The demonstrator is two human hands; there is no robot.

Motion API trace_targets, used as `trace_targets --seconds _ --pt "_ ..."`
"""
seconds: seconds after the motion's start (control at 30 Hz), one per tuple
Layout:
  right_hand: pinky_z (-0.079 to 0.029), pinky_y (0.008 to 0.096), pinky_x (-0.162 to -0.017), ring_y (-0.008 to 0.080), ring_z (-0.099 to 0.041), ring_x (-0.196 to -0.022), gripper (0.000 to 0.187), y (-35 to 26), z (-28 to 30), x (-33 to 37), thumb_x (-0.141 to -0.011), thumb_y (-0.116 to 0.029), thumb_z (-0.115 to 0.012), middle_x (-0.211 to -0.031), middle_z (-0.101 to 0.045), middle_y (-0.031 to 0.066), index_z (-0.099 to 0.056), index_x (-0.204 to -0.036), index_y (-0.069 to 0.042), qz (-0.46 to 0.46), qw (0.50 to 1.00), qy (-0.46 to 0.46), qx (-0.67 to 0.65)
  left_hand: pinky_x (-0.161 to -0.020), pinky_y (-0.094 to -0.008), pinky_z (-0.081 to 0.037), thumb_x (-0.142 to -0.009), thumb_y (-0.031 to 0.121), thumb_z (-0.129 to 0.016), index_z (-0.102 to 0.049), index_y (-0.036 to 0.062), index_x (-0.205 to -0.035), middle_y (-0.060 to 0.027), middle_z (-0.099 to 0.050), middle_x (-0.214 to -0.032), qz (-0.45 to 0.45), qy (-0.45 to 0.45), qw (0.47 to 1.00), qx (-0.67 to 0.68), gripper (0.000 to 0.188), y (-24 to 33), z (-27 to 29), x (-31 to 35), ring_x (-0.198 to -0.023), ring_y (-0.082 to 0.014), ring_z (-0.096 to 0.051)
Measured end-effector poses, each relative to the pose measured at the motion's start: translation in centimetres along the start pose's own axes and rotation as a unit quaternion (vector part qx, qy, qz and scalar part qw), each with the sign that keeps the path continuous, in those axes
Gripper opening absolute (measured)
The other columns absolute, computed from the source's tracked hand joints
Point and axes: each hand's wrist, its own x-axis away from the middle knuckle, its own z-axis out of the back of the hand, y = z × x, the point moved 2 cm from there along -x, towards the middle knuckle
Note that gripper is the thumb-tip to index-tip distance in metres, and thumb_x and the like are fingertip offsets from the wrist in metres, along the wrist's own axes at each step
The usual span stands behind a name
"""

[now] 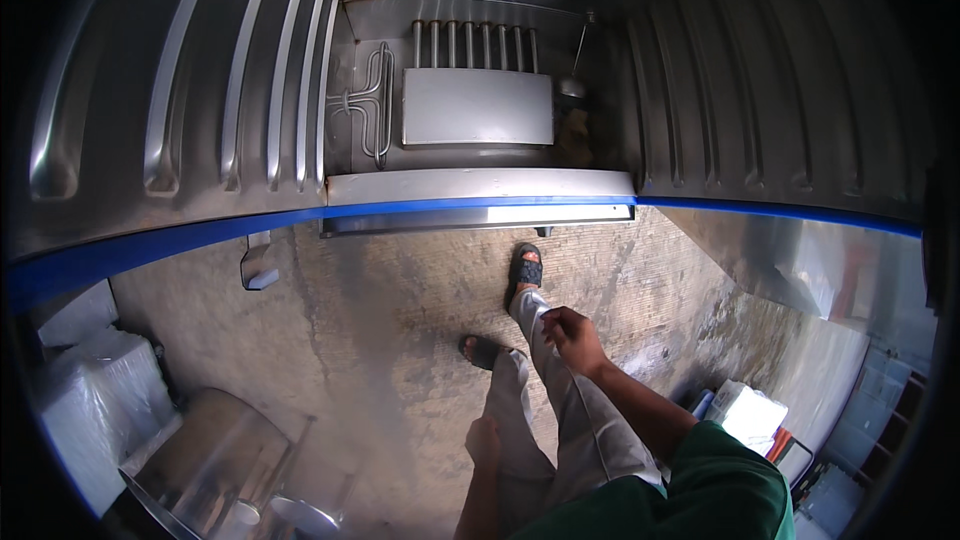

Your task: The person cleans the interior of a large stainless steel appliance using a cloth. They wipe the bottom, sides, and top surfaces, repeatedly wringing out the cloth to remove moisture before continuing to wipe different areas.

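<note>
My right hand (pixel 574 342) is held out in front of my right thigh, its fingers loosely curled in. Nothing shows between them, and it touches no object. Lower down, my left hand (pixel 483 440) hangs beside my grey trousers (pixel 512 395); its fingers are too hidden to make out. Ahead of my feet stands a steel cabinet (pixel 480 183) with its inside showing. In it are a flat metal box (pixel 477 106), a row of upright metal tubes (pixel 475 46) behind the box, and a bent tube heating element (pixel 380 105) on the left. Both hands are apart from the cabinet.
Ribbed steel walls (pixel 250 70) with blue edging flank the cabinet. A latch (pixel 258 265) hangs at the left. On the concrete floor (pixel 370 340) stand a large steel drum (pixel 215 460) and plastic-wrapped blocks (pixel 100 405). Papers (pixel 745 415) lie at lower right, near a metal panel (pixel 800 260).
</note>
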Motion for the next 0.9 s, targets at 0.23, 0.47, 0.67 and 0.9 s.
trace_targets --seconds 0.23,0.47,0.67,0.9 --pt "-0.055 0.0309 -0.071 0.0163 -0.070 -0.076 0.017 -12.9 11.5 -11.4 -0.106 -0.012 -0.059 -0.084 -0.071 0.0122 -0.066 -0.112 0.001 0.239 0.944 0.217 0.063 -0.086 -0.0471 -0.053 -0.102 0.032 -0.047 -0.074 0.0072 -0.092 -0.0134 -0.073 -0.094 0.021 -0.045 0.991 -0.122 0.038 2.5 -0.6 -1.9 -0.091 -0.0332 -0.070" --pt "-0.056 0.0419 -0.095 0.0397 -0.071 -0.110 0.032 -11.0 17.7 -29.9 -0.094 -0.022 -0.064 -0.116 -0.074 0.0208 -0.073 -0.119 -0.004 0.139 0.874 0.227 0.406 -0.088 -0.0443 -0.055 -0.096 0.042 -0.057 -0.076 0.0037 -0.099 -0.0140 -0.077 -0.094 0.155 -0.031 0.987 -0.032 0.042 4.9 -1.4 -4.3 -0.093 -0.0326 -0.073" --pt "-0.052 0.0434 -0.101 0.0373 -0.066 -0.117 0.033 0.6 18.2 -44.8 -0.098 -0.025 -0.059 -0.122 -0.072 0.0190 -0.071 -0.122 -0.006 0.079 0.850 -0.068 0.516 -0.089 -0.0529 -0.052 -0.101 0.051 -0.045 -0.074 0.0058 -0.104 -0.0185 -0.075 -0.101 0.183 -0.042 0.981 -0.053 0.053 8.6 -2.6 -6.0 -0.100 -0.0407 -0.070" --pt "-0.052 0.0440 -0.096 0.0315 -0.067 -0.112 0.043 6.9 17.7 -52.1 -0.105 -0.040 -0.047 -0.123 -0.072 0.0167 -0.068 -0.126 -0.009 -0.001 0.902 -0.011 0.431 -0.094 -0.0509 -0.053 -0.099 0.049 -0.055 -0.074 0.0056 -0.111 -0.0204 -0.075 -0.109 0.239 -0.038 0.969 -0.059 0.049 12.4 -2.2 -7.4 -0.106 -0.0413 -0.070"
